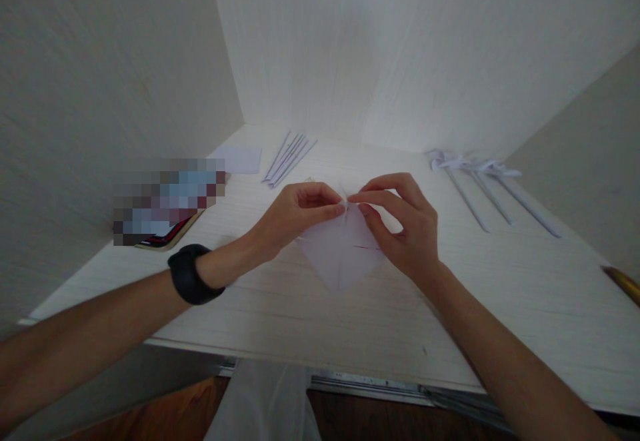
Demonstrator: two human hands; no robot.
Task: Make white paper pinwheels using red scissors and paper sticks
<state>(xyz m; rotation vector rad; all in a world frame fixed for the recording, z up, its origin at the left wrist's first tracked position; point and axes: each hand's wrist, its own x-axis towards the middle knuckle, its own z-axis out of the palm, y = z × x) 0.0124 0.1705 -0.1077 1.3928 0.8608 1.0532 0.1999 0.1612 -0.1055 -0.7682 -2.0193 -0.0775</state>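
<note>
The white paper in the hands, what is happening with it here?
A person is folding a white, kite-shaped piece of paper over a pale wooden desk. The left hand and the right hand both pinch its top tip between the fingertips. Thin rolled white paper sticks lie at the back, and three white paper stems with folded tops lie to the right. A black wristband sits on the left wrist.
</note>
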